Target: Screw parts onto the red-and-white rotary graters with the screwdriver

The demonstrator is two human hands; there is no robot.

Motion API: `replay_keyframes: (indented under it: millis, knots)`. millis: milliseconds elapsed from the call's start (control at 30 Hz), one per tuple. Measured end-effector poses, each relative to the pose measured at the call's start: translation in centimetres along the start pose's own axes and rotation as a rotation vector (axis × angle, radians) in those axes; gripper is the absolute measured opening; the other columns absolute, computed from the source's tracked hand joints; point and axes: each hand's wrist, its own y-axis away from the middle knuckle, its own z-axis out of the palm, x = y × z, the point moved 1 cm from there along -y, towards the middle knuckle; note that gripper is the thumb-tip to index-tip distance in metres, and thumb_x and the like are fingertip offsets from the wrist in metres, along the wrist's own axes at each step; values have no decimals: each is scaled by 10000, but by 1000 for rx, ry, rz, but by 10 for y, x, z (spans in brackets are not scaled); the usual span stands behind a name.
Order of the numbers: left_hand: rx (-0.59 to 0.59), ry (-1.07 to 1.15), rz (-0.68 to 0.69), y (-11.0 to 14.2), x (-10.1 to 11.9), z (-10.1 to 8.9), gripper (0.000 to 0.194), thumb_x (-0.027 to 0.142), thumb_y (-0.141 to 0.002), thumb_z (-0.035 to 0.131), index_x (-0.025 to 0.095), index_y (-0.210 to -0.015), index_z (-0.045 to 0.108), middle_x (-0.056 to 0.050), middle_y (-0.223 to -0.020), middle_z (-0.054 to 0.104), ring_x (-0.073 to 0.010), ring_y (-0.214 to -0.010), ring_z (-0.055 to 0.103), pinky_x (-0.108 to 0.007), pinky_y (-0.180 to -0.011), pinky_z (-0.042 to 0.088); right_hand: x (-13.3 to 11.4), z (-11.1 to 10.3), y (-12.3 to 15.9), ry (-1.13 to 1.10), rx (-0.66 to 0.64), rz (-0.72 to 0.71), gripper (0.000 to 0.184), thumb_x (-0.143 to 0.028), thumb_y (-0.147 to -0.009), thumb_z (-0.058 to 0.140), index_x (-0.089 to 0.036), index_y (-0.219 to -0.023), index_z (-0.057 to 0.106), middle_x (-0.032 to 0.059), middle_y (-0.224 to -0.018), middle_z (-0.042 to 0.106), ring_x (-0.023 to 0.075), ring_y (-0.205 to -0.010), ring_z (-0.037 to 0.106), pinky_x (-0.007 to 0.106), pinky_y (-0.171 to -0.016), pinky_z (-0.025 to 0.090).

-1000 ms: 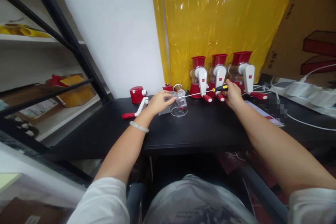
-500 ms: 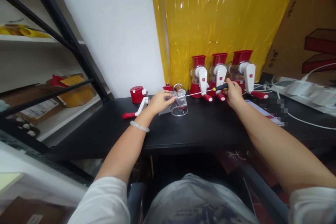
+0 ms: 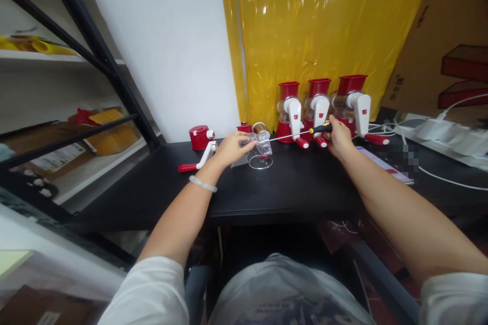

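Note:
My left hand (image 3: 237, 148) is closed on a clear plastic grater body (image 3: 263, 150), which lies tilted over the black table with its round rim toward me. In my right hand (image 3: 339, 137) is a long screwdriver (image 3: 321, 128) with a black and yellow handle, held level. Its thin shaft points left and the tip meets the clear body near my left fingertips; the exact contact is too small to make out. Just behind stands a metal grater drum (image 3: 260, 129). Left of my left hand sits a red part (image 3: 200, 137) beside a white crank with a red handle (image 3: 187, 167).
Three assembled red and white rotary graters (image 3: 295, 111) stand at the back of the black table (image 3: 244, 195). A phone or tablet (image 3: 385, 165) lies on the right, near white cables and a power strip (image 3: 457, 134). Metal shelving with boxes (image 3: 53, 155) is on the left.
Both hands keep their places, with the screwdriver still against the clear body. The screwdriver's handle appears slightly turned in my right hand.

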Motion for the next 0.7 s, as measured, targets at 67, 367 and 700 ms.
replay_keyframes:
  millis: [67,367,700]
  knots:
    - [-3,3,-2,0,0,0,246,459,-1043,715,250,-1029,845,-101,-1302,799,-292,-1224,744,-471,-1107,589,-2,3,3,-32,70,12,283,-307,-924,752,-235,-798,510,-72,-596,486,59,-419,377,142,-338,331]
    - [-3,12,8,0,-2,0,261,470,-1048,706,251,-1023,846,-101,-1300,796,-300,-1237,737,-497,-1104,591,-6,8,4,-109,106,76,208,-291,-927,656,-232,-772,530,-31,-618,529,101,-469,499,179,-375,451]
    - [-8,5,9,0,0,0,277,471,-1049,702,234,-1021,842,-110,-1299,800,-303,-1244,740,-497,-1130,578,-3,5,5,15,94,-14,316,-349,-878,815,-239,-801,529,-71,-601,506,65,-427,411,143,-338,359]
